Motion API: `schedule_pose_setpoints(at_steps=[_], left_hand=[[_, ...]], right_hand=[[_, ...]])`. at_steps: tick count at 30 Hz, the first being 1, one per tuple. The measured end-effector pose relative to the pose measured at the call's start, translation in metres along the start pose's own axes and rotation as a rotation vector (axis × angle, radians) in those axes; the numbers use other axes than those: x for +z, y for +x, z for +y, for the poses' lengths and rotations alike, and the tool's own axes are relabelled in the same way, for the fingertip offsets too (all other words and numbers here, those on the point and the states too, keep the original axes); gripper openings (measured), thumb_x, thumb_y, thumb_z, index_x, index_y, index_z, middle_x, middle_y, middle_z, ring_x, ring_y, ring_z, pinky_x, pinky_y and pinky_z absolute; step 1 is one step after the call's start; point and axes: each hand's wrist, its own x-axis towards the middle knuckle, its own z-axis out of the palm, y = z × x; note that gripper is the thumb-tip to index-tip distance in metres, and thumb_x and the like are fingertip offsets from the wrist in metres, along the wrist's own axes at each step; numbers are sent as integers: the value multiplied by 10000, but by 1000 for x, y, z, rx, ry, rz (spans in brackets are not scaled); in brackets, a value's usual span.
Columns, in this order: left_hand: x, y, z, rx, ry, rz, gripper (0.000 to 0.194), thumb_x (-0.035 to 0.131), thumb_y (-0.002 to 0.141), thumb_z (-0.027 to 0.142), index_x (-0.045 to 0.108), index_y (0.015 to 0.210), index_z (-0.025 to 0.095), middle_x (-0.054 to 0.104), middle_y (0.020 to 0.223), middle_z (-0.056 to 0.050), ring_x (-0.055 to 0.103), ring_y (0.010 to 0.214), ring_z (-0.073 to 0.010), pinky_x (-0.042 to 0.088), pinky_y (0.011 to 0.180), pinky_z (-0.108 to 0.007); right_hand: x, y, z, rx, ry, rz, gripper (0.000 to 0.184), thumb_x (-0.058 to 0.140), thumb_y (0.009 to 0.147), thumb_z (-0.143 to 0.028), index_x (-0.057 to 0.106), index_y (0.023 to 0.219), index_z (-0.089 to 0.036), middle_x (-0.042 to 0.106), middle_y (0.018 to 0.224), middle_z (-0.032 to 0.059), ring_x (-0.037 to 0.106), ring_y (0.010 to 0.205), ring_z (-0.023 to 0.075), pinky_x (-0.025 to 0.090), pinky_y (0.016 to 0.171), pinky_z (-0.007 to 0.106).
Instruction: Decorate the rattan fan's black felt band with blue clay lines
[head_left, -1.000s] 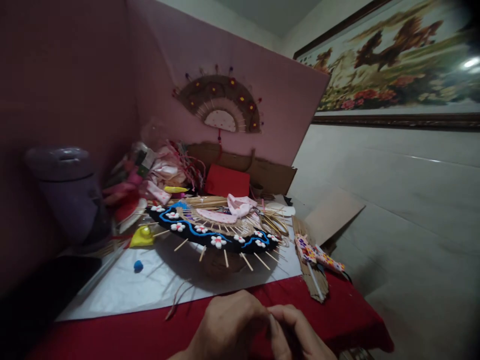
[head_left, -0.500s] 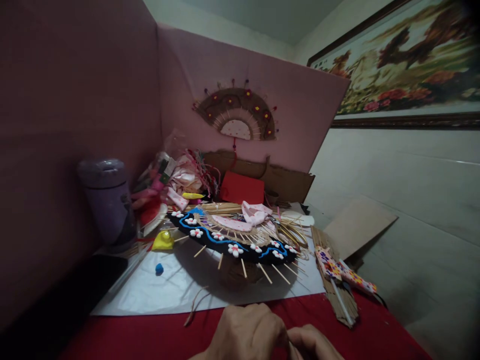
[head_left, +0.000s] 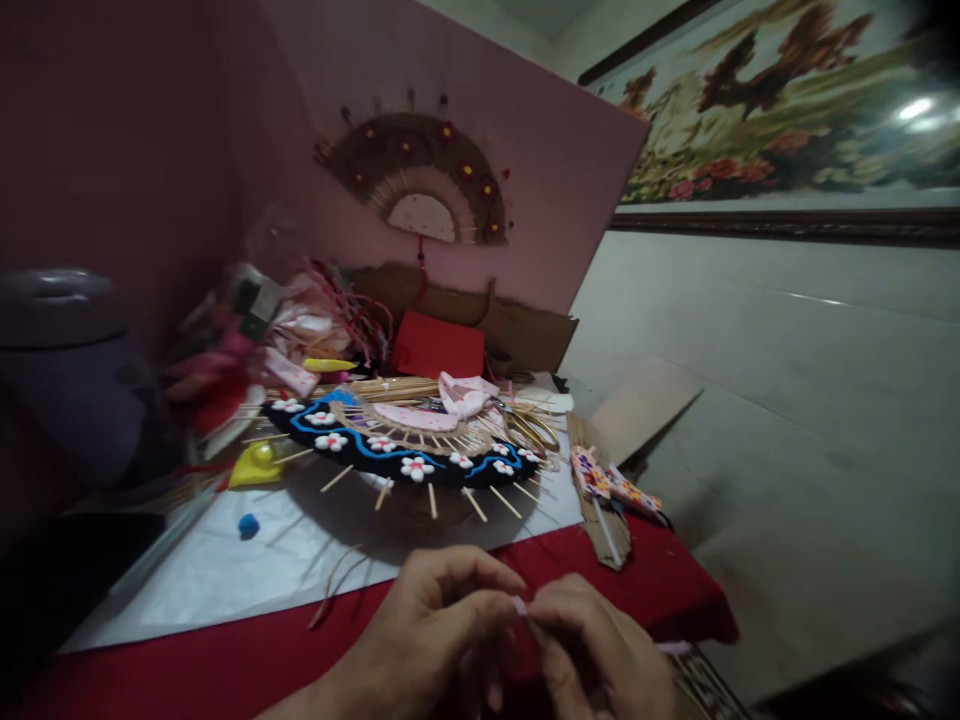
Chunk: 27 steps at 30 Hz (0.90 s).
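My left hand [head_left: 442, 620] and my right hand [head_left: 600, 640] meet above the front of the red cloth, fingertips pinched together. Between them shows a tiny pale pink piece [head_left: 520, 606], too small to identify; both hands grip it. Just beyond lies a black fan [head_left: 390, 462] decorated with white flowers and a wavy blue line, its thin sticks poking out along the near edge. A pale pink spotted strip [head_left: 416, 417] edges its inner curve. A small blue lump [head_left: 248, 525] and a yellow packet [head_left: 256, 466] lie to the left of the fan.
Gold-handled scissors [head_left: 534, 430] lie behind the fan. A glue gun [head_left: 600, 480] with a flowered cover rests on cardboard at right. A purple tumbler [head_left: 60, 400] stands at left. Against the pink board, a brown fan [head_left: 424, 150] hangs above a red box [head_left: 439, 345].
The view has swung right and down, so the scene sits further left. My hands have come up into fuller view, and the pale pink piece now shows between my fingertips.
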Motion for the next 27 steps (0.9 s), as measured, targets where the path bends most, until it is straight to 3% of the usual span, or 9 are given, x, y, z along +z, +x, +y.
schedule_pose_setpoints(at_steps=[3, 7, 13, 16, 19, 24, 27], left_hand=[[-1, 1, 0, 37, -62, -3, 319, 601, 775, 445, 608, 831, 130, 641, 622, -30, 578, 438, -110, 441, 377, -186], [-3, 3, -2, 26, -68, -15, 321, 673, 724, 430, 588, 743, 121, 625, 560, -22, 556, 418, -98, 456, 389, -188], [-8, 0, 1, -41, -14, -42, 353, 676, 706, 472, 552, 717, 142, 587, 520, 18, 464, 348, -48, 347, 329, -131], [-11, -3, 6, -148, 32, -159, 345, 702, 678, 458, 560, 700, 145, 568, 469, 26, 429, 325, -38, 297, 310, -113], [-13, -3, 8, -234, -18, -276, 332, 734, 647, 427, 577, 682, 137, 593, 467, 0, 454, 330, -49, 313, 309, -115], [-9, 4, 0, -137, -176, -127, 323, 676, 723, 439, 549, 696, 142, 638, 514, -24, 524, 337, -85, 379, 306, -141], [-8, 8, -2, -93, -188, -107, 333, 710, 693, 423, 556, 708, 128, 652, 547, -37, 549, 359, -94, 405, 318, -151]], right_hand=[[5, -1, -6, 77, 2, 54, 117, 485, 865, -113, 553, 805, -187, 581, 644, 3, 566, 566, 124, 399, 538, 231], [9, -5, -8, 99, -6, 34, 98, 507, 857, -116, 559, 818, -190, 592, 653, -5, 583, 593, 123, 398, 555, 232], [-4, 5, 0, -22, 35, -106, 97, 517, 853, -98, 571, 852, -178, 593, 693, 15, 567, 630, 125, 411, 555, 226], [-13, 15, 2, -59, 211, -246, 111, 530, 843, -86, 580, 797, -174, 586, 707, 23, 564, 652, 115, 426, 547, 202], [-18, 20, 0, 3, 396, -354, 95, 574, 843, -147, 571, 753, -177, 578, 674, 11, 554, 608, 100, 435, 537, 188], [-10, 11, 2, -60, 150, -144, 107, 483, 855, -99, 548, 817, -175, 577, 688, 27, 546, 656, 132, 408, 550, 226], [1, 3, 4, -111, 22, -54, 111, 467, 863, -104, 540, 811, -170, 565, 668, 24, 531, 628, 132, 386, 549, 238]])
